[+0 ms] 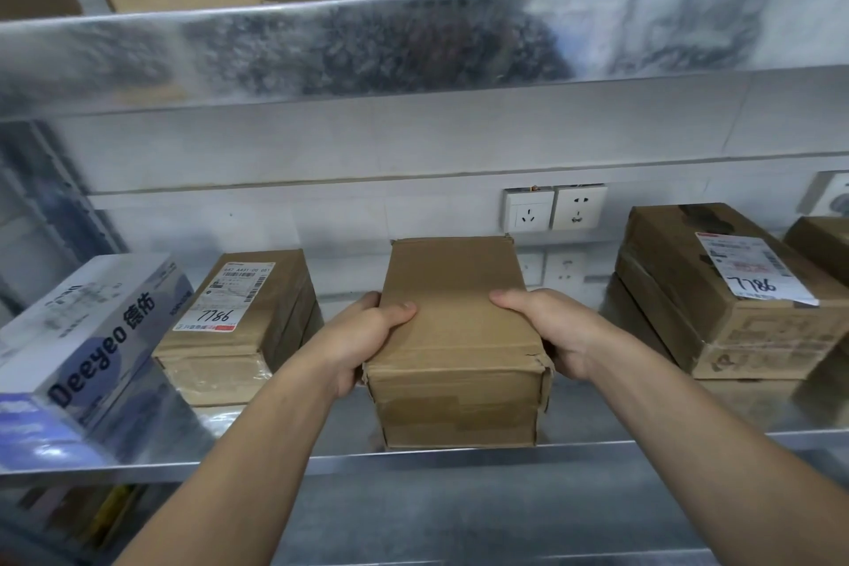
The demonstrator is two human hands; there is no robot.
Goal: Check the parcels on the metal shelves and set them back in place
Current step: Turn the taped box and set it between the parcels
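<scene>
The metal shelf (666, 437) runs the whole width in front of the person, with another shelf above it carrying more cartons. Along the lower one the parcels look mostly settled: a white and blue Deeyeo box (87, 335) lies tilted at the far left, a labelled brown parcel (239, 322) marked 7786 sits beside it, and on the right a larger labelled carton (716, 294) with the same number lies flat, another box edge showing just past it.

So I'd judge the job to be in its middle. Whether those neighbours have been checked I can't tell, and the upper shelf remains besides.

The one in hand now is the plain brown parcel (459, 335), in the gap between the two labelled ones. It stands on the shelf near the front edge, its long side running back toward the wall sockets (553, 208). No label shows on its top face, and its near right corner is torn.

The left hand (367, 335) grips its left side, thumb laid over the top. The right hand (551, 326) does likewise on the right side. Both hands are closed on the box.
</scene>
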